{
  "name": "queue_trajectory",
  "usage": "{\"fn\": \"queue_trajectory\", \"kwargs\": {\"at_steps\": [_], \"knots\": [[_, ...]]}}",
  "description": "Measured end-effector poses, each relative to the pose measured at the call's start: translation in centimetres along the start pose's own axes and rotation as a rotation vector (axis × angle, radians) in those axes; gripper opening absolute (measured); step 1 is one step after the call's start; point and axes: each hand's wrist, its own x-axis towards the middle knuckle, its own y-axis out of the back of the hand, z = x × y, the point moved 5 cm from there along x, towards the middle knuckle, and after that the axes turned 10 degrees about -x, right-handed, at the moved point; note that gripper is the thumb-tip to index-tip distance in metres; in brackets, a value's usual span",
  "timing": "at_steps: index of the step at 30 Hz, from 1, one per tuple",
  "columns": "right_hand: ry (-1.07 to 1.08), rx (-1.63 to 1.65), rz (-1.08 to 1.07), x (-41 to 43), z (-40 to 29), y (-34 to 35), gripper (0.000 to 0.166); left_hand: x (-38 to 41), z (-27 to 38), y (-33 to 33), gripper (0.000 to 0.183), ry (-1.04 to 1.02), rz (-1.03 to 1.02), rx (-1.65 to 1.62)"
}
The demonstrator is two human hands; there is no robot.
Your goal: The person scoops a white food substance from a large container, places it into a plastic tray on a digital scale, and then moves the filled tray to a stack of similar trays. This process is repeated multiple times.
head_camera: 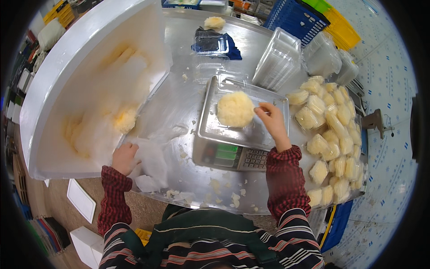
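Observation:
A round, pale yellow fibrous food mass (235, 109) lies in a clear plastic container on the metal tray of a digital scale (223, 156). At its right edge is my right hand (270, 119), thumb and fingertips close together; whether they pinch a bit of it I cannot tell. My left hand (126, 157) rests at the near rim of a large white foam box (94, 64), over thin white plastic film (151, 161); whether it grips the film is unclear. Inside the box, partly under film, sits more of the yellow food (125, 120).
Filled clear containers (339, 141) are heaped on the metal table's right side. Stacked clear empties (278, 60) stand behind the scale, near a blue crate (295, 20). Further back are a dark blue cloth (233, 48) and a loose yellow piece (214, 22). Crumbs dot the near edge.

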Motion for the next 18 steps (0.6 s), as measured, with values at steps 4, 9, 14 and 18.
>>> {"fn": "queue_trajectory", "kwargs": {"at_steps": [4,9,14,18], "knots": [[0.032,0.021,0.195,0.4,2.5,3.5,0.030,-0.4,-2.1,1.7,0.033,-0.019,0.388,-0.496],[-0.161,0.125,0.028,-0.3,4.7,1.7,0.027,-0.4,0.4,6.8,0.023,-0.009,0.524,-0.622],[-0.237,0.305,-0.120,-1.6,3.9,-1.9,0.027,1.8,4.7,6.1,0.023,-0.158,0.357,-0.684],[-0.241,0.401,-0.200,-1.8,4.1,-3.6,0.022,4.6,10.2,6.0,0.026,-0.336,0.280,-0.710]]}}
